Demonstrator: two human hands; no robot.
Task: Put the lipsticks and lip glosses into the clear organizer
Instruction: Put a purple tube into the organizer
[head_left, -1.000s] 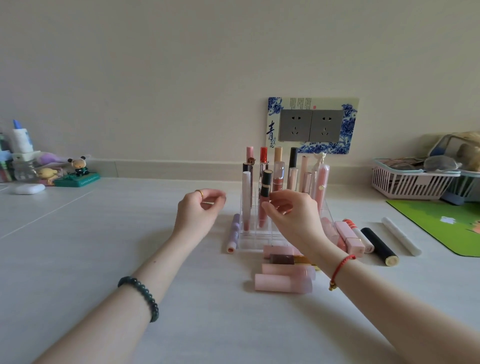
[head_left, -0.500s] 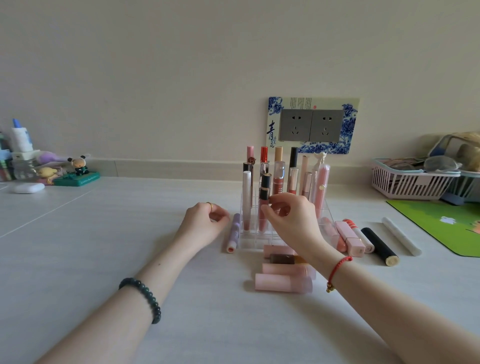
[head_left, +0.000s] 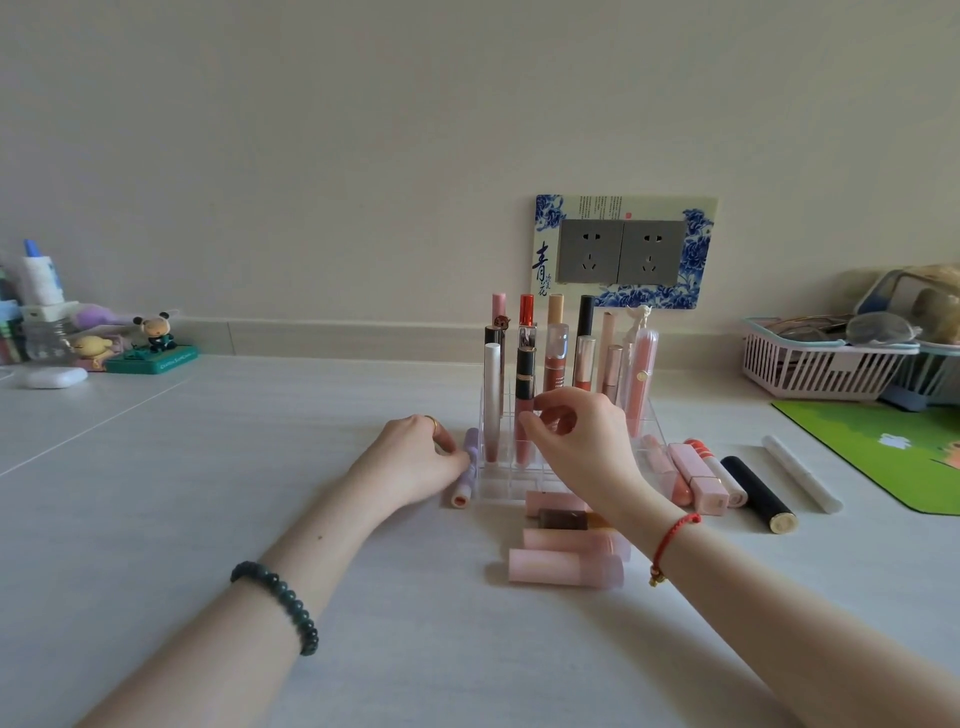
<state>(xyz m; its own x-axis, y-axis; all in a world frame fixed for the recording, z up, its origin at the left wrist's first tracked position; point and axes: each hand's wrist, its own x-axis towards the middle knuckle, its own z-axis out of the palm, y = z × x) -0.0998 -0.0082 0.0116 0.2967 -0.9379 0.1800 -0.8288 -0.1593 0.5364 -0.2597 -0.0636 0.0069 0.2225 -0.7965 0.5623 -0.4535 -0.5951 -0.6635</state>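
The clear organizer (head_left: 498, 486) stands mid-table with several lipsticks and glosses upright in its back rows. My right hand (head_left: 587, 441) pinches a black-capped pink lip gloss (head_left: 524, 384) that stands in a front-left slot. My left hand (head_left: 415, 460) rests on the table left of the organizer, its fingertips closed on a purple lip tube (head_left: 469, 467) lying there. Several pink tubes (head_left: 566, 569) and a dark brown one (head_left: 563, 518) lie in front of the organizer. To its right lie a pink square lipstick (head_left: 698, 480), a black tube (head_left: 758, 493) and a white tube (head_left: 802, 473).
A pink basket (head_left: 821, 366) and a green mat (head_left: 883, 447) sit at the right. Small figurines (head_left: 156, 338), bottles and a white case (head_left: 52, 376) stand at the far left. A wall socket (head_left: 623, 254) is behind the organizer.
My left hand dropped from mid-air to the table and reached the purple tube. My right hand lowered the black-capped gloss deeper into its slot.
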